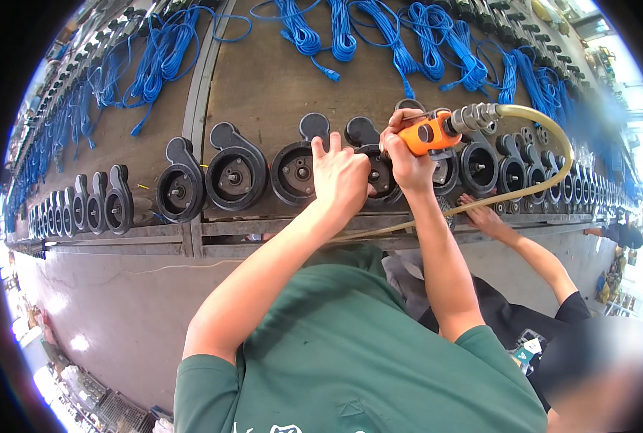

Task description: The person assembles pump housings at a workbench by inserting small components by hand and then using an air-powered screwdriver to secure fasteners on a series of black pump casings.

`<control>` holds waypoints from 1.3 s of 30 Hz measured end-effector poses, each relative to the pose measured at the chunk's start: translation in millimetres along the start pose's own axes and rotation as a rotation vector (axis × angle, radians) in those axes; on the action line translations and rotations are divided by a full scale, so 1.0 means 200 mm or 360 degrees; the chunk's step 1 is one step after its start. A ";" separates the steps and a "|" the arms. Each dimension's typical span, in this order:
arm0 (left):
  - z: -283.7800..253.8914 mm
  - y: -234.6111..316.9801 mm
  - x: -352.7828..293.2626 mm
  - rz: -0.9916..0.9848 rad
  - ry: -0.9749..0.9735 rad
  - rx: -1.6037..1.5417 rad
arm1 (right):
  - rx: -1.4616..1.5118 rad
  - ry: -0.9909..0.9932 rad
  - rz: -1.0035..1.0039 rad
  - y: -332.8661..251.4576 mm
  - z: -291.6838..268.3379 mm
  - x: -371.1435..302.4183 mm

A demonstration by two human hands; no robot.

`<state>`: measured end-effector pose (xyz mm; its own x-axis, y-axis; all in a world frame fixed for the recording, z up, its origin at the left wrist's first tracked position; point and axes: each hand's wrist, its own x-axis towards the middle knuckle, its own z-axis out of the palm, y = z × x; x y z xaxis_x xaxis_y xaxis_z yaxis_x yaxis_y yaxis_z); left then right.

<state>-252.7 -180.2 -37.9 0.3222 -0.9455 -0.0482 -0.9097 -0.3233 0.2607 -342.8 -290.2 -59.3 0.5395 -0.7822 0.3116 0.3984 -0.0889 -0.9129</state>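
My right hand (410,162) is wrapped round an orange air tool (426,135); a metal coupling joins the tool to a translucent yellowish hose (569,155). The tool is over the row of black round housings, and its working end is hidden. My left hand (342,175) lies palm down between two of them. Its outer two fingers stretch out, while index finger and thumb are bent together by the right-hand housing (388,191). Whatever is between them is too small to make out. Beside my left hand stands another open housing (282,173) with a metal hub inside.
More black housings (179,189) line the bench edge (264,228) on both sides. Bundles of blue cable (301,29) lie along the far side of the brown bench top (264,86). At my right, a co-worker's hand (484,216) rests near the edge. The hose loops down past my right forearm.
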 end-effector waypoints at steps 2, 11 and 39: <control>0.03 -0.01 -0.02 0.0062 0.0215 -0.0016 | 0.0035 0.0049 -0.0006 0.03 0.00 0.00; 0.00 0.00 -0.03 -0.0029 0.0003 0.0080 | -0.0209 -0.0019 -0.0106 0.00 0.04 0.02; -0.02 0.00 -0.04 0.0065 0.0058 0.0033 | -0.0031 0.0114 -0.0065 -0.16 -0.02 -0.27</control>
<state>-254.2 -172.9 -33.6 0.2934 -0.9560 -0.0026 -0.9274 -0.2853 0.2418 -388.3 -248.2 -48.0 0.4685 -0.8197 0.3295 0.4041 -0.1328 -0.9050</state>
